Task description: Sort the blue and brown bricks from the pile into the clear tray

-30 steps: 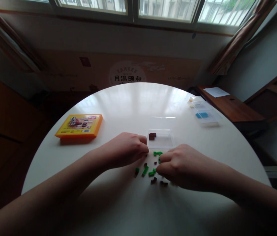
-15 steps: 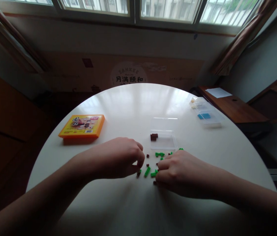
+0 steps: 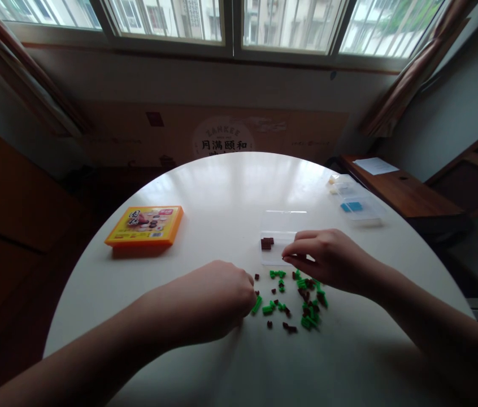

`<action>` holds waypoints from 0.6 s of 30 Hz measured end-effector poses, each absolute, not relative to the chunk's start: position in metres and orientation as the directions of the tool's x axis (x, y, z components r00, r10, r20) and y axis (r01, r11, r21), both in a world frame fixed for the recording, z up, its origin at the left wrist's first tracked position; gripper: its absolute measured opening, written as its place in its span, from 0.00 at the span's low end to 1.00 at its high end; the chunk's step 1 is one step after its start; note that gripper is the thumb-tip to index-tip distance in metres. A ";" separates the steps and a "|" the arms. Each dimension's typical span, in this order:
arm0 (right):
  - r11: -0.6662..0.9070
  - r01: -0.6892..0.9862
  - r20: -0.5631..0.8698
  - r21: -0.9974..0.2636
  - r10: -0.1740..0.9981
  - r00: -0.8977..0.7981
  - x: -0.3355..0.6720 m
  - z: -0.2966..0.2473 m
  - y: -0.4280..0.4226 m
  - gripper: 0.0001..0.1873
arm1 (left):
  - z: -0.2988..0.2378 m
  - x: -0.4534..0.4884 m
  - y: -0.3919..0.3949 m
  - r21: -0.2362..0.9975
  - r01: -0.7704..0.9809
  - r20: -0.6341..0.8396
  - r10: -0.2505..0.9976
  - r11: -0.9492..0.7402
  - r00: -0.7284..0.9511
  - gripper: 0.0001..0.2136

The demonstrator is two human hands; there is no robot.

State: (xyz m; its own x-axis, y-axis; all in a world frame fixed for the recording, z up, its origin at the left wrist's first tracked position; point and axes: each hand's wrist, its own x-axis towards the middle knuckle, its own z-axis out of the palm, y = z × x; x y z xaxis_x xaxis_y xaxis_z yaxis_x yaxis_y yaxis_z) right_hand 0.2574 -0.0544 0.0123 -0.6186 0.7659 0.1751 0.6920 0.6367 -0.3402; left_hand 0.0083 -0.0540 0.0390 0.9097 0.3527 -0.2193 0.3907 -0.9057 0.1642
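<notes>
Here, compared with half a second earlier, we see the right hand (image 3: 327, 254) raised from the loose pieces to the near right part of the clear tray (image 3: 273, 260), uncovering a heap of green and brown pieces (image 3: 310, 316). Its thumb and forefinger are narrowed to a pinch, with a small dark piece (image 3: 283, 258) at the tips; we judge that the handling now involves single pieces between table and tray, most being still loose. The left hand (image 3: 226, 297) has shifted rightward and lies curled, palm down, beside a long green piece (image 3: 256, 305); its fingertips are hidden, so we cannot tell whether it grips anything. The tray is thin-walled, transparent and rectangular; within it, at the left, sits a brown block (image 3: 266, 243) with a ribbed surface and stepped outline. The loose pieces look like hard plastic, chunky and angular, some elongated. We note the smooth, glossy white table (image 3: 196, 367), a flat orange-and-yellow box (image 3: 143, 225) at left, and a clear case (image 3: 368, 221) holding a blue block (image 3: 351, 207) at right.
</notes>
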 end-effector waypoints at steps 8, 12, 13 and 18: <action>0.498 0.812 0.088 -0.304 0.863 -0.497 0.259 0.002 -0.043 0.11 | 0.051 -0.011 -0.038 0.191 0.571 -0.237 0.526 -0.799 0.816 0.09; 0.481 0.826 0.033 -0.294 0.869 -0.494 0.256 -0.001 -0.041 0.11 | 0.049 -0.011 -0.036 0.177 0.622 -0.324 0.552 -0.763 0.768 0.07; 0.476 0.829 0.037 -0.292 0.872 -0.488 0.256 -0.002 -0.040 0.11 | 0.050 -0.009 -0.036 0.178 0.630 -0.348 0.551 -0.756 0.759 0.06; 0.455 0.849 0.121 -0.270 0.891 -0.438 0.254 -0.008 -0.039 0.10 | 0.054 -0.003 -0.040 0.200 0.631 -0.386 0.531 -0.750 0.754 0.03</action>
State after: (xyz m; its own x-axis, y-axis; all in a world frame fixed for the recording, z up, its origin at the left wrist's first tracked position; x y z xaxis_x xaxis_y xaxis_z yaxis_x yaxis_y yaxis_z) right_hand 0.2541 -0.0389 -0.0076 -0.4385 0.8905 0.1212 0.8487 0.4546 -0.2702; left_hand -0.0031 -0.0396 0.0535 0.7542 0.5313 -0.3857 0.6307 -0.7497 0.2004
